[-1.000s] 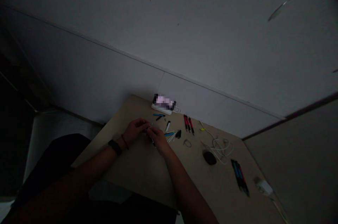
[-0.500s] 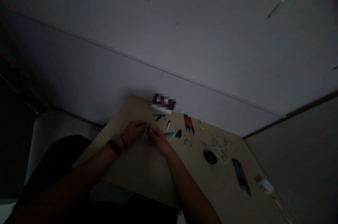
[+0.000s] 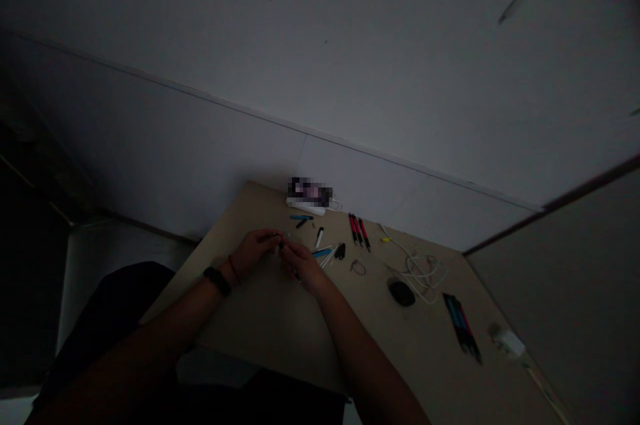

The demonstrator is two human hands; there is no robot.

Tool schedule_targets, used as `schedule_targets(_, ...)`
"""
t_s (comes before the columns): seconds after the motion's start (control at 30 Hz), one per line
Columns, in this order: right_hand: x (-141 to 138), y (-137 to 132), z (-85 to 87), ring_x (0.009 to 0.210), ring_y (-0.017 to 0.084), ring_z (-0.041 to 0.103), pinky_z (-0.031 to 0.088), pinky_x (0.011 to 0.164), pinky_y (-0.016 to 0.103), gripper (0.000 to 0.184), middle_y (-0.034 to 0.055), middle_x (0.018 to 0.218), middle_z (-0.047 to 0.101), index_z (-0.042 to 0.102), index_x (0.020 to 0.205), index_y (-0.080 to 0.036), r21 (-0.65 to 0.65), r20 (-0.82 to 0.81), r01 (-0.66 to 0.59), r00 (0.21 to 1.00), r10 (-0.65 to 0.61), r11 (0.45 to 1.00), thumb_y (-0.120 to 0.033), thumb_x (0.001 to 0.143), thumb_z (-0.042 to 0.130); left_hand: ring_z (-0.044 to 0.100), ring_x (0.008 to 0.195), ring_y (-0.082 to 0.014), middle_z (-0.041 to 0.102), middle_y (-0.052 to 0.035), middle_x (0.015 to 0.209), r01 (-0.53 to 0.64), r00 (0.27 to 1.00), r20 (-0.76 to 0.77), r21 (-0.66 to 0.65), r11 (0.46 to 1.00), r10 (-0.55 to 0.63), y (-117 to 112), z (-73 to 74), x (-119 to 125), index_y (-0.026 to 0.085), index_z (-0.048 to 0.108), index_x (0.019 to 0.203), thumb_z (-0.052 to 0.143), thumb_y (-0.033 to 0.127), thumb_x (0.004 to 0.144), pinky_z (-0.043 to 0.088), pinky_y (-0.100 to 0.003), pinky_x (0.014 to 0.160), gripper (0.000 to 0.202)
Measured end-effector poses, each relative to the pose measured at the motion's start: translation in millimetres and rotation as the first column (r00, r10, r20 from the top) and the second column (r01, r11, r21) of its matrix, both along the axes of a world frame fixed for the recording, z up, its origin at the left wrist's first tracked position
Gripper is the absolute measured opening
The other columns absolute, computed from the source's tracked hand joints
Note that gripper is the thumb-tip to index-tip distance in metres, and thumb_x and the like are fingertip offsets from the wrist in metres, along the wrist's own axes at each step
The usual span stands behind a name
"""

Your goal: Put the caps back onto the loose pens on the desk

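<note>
The room is dim. My left hand (image 3: 255, 248) and my right hand (image 3: 299, 261) meet over the far part of a beige table (image 3: 280, 325). Both have their fingers curled and pinched together on a small thin object between them, too dark and small to name. A dark band and a red cord sit on my left wrist (image 3: 219, 279). Just right of my right hand lie a blue pen (image 3: 321, 253) and some pale sticks.
Red pens (image 3: 359, 231) lie beyond my hands, with a white marker (image 3: 319, 237), a small ring (image 3: 357, 267), a dark mouse (image 3: 401, 292), a white cable (image 3: 420, 269), a bundle of dark pens (image 3: 463, 326) and a white charger (image 3: 509, 343). A white power strip (image 3: 306, 206) sits against the wall.
My hands stay pinched together in nearly the same spot. The view has drifted slightly, shifting objects on the right a little further right.
</note>
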State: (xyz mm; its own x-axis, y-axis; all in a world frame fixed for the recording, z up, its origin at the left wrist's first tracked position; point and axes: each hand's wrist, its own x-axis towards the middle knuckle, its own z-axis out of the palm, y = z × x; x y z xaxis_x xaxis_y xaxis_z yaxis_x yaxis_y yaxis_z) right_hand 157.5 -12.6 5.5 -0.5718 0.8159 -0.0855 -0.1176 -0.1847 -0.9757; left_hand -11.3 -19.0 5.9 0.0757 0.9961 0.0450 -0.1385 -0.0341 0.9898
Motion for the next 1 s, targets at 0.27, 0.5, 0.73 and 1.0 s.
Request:
schedule_targets(0.27, -2.3, 0.5, 0.6, 0.039, 0.009, 0.039, 0.022, 0.040, 0.022, 0.047, -0.0072, 0.048, 0.046, 0.059, 0.080, -0.019, 0.037, 0.063, 0.050, 0.997, -0.053, 0.998, -0.066, 0.081, 0.062, 0.053, 0.062, -0.0106, 0.070, -0.0041, 0.080, -0.023, 0.996, 0.091, -0.040, 0.999, 0.027, 0.1, 0.7, 2.9, 0.014, 0.076, 0.092, 0.078, 0.045, 0.072, 0.042, -0.023, 0.058, 0.037)
schedule_targets(0.5, -2.4, 0.0, 1.6, 0.040, 0.010, 0.043, 0.024, 0.042, 0.023, 0.048, -0.0058, 0.048, 0.050, 0.061, 0.082, -0.018, 0.021, 0.084, 0.060, 0.994, -0.062, 0.998, -0.066, 0.084, 0.058, 0.058, 0.067, -0.0120, 0.074, -0.0068, 0.090, -0.023, 0.986, 0.163, -0.070, 0.997, 0.034, -0.3, 1.0, 4.3, 0.014, 0.076, 0.093, 0.080, 0.045, 0.071, 0.046, -0.025, 0.064, 0.038)
schedule_targets(0.73, -4.1, -1.9, 5.5, 0.039, 0.010, 0.043, 0.026, 0.043, 0.023, 0.050, -0.0056, 0.046, 0.051, 0.062, 0.079, -0.018, 0.016, 0.079, 0.090, 0.993, -0.091, 0.996, -0.069, 0.080, 0.059, 0.060, 0.070, -0.0137, 0.074, -0.0075, 0.091, -0.011, 0.990, 0.143, -0.056, 0.998, 0.019, -2.1, 4.5, 5.1, 0.014, 0.076, 0.095, 0.079, 0.045, 0.072, 0.047, -0.026, 0.066, 0.038)
schedule_targets(1.0, -3.6, -1.4, 4.4, 0.040, 0.010, 0.042, 0.025, 0.043, 0.023, 0.052, -0.0051, 0.047, 0.050, 0.063, 0.082, -0.017, 0.047, 0.075, 0.057, 0.995, -0.061, 0.997, -0.069, 0.084, 0.056, 0.060, 0.071, -0.0153, 0.069, -0.0037, 0.078, 0.001, 0.999, 0.052, 0.003, 1.000, -0.001, -0.7, -1.0, 5.6, 0.014, 0.075, 0.090, 0.076, 0.046, 0.075, 0.048, -0.028, 0.069, 0.036)
